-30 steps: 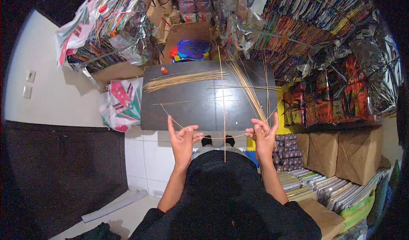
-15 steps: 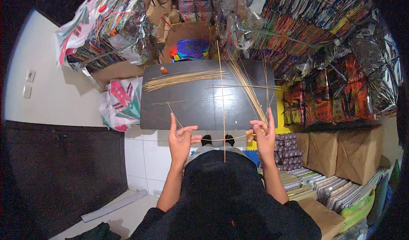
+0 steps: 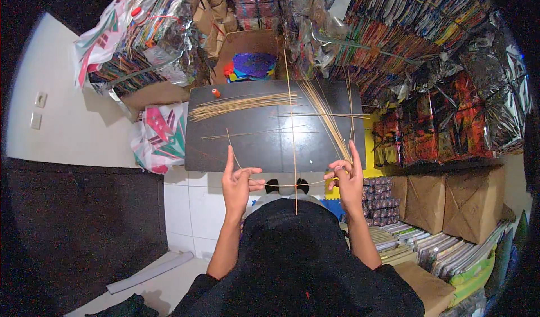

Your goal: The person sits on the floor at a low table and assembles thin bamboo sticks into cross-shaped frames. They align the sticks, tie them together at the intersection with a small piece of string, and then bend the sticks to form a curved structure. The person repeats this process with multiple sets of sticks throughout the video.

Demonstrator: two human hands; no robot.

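Black tabletop (image 3: 264, 154) bearing thin sticks (image 3: 242, 107), white tiled floor (image 3: 205, 204), stacked bundles (image 3: 388, 33)

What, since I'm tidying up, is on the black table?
On the black table: a left stick pile, a right stick pile, loose sticks and a small orange spool. Whatever lies beneath the piles is covered.

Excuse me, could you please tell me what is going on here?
A person's left hand and right hand hold a thin tan wooden-looking stick bent into a curve. A long straight tan stick crosses it near the middle. On the black rectangular table lie a bundle of tan sticks at left, another slanting bundle at right, and a small orange spool-like object.
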